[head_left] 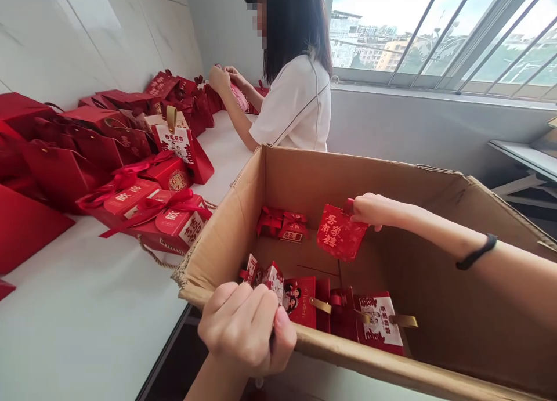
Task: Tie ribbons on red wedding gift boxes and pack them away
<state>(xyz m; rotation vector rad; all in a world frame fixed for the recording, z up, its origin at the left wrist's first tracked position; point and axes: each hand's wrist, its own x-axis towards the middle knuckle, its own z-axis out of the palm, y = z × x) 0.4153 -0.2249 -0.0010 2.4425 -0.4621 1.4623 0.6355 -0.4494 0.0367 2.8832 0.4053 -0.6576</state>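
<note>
Head view (the only one): work is judged to be part-way, w/ much left. A few pcs are already seen inside the cardboard carton point(331, 172), one more is held within its walls, & a far bigger lot is spread on the white table point(104, 325) at left. Whether pcs are being put in or taken out can't be told for sure.

A red gift box point(339, 235) w/ gold lettering is held by its top, slightly tilted, in the R hand point(368, 210), fingers pinched narrow; it's hung apart from the other pcs. The near rim of the carton is gripped tight by the L hand point(246, 325).

Carton contents: a ribboned red box point(292, 227) is set in the far-left corner. Along the near wall a row is lined up, incl. a cartoon-couple box point(300, 299) & a white-fronted box point(385, 320); exact no. can't be told, as part is blocked by hand & rim.

On the table, ribbon-tied boxes point(180, 224) are placed nearest, w/ red bags point(87, 140) massed behind; their insides aren't shown. A red item point(239, 96) is being handled by a co-worker point(300, 108) beyond.
</note>
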